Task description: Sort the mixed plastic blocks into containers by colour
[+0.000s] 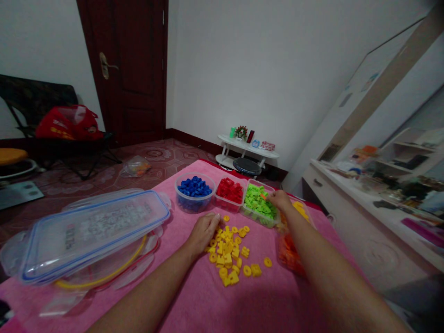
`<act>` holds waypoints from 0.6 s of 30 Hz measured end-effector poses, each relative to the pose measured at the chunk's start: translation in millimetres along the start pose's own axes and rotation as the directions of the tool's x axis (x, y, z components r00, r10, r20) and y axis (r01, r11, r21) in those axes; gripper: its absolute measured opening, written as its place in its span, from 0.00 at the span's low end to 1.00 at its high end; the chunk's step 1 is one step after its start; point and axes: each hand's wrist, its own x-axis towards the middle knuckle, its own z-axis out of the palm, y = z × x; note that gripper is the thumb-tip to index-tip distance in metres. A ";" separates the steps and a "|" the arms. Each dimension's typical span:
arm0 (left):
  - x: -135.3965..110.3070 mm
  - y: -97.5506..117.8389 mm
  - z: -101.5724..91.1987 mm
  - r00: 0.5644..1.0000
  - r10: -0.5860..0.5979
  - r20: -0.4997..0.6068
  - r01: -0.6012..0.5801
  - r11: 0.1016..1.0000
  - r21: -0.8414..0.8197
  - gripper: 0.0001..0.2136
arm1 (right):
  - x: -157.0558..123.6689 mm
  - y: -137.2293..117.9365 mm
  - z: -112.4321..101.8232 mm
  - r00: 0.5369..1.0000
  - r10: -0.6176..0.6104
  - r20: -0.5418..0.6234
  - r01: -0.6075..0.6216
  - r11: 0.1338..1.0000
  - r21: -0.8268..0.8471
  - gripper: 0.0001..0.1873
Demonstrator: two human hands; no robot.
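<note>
My left hand (204,231) lies palm down on the pink cloth (194,300), fingers flat and touching the left side of a pile of several small yellow plastic pieces (232,254). My right hand (279,200) reaches over the tub of green pieces (258,203), fingertips pinched together on something small I cannot make out. To the left of the green tub stand a tub of red pieces (229,190) and a round tub of blue pieces (194,189). A tub of orange pieces (289,252) sits partly hidden under my right forearm.
Stacked clear container lids (93,231) lie at the left of the cloth. Beyond are a dark door (132,69), a folding chair with a red bag (67,122), a low white stand (248,148) and a white counter (364,194) at right.
</note>
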 end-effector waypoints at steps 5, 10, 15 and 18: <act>-0.3 -0.5 -0.3 1.000 -0.001 -0.001 0.001 1.000 -0.027 0.25 | -24.2 22.7 -34.3 0.997 -0.013 0.071 0.006 0.996 0.085 0.11; -1.0 0.4 -0.5 1.000 -0.009 0.013 0.009 1.000 -0.028 0.25 | -76.1 56.5 -69.5 0.983 -0.058 0.172 0.028 0.985 0.172 0.07; -2.4 3.6 -0.7 0.999 -0.033 -0.002 0.033 0.999 -0.039 0.26 | -116.4 82.1 -85.9 0.972 -0.095 0.214 0.050 0.977 0.206 0.11; -3.5 5.0 -0.5 0.999 -0.045 -0.011 0.044 0.998 -0.052 0.27 | -133.0 69.8 -85.2 0.985 -0.113 0.133 0.091 0.983 0.161 0.12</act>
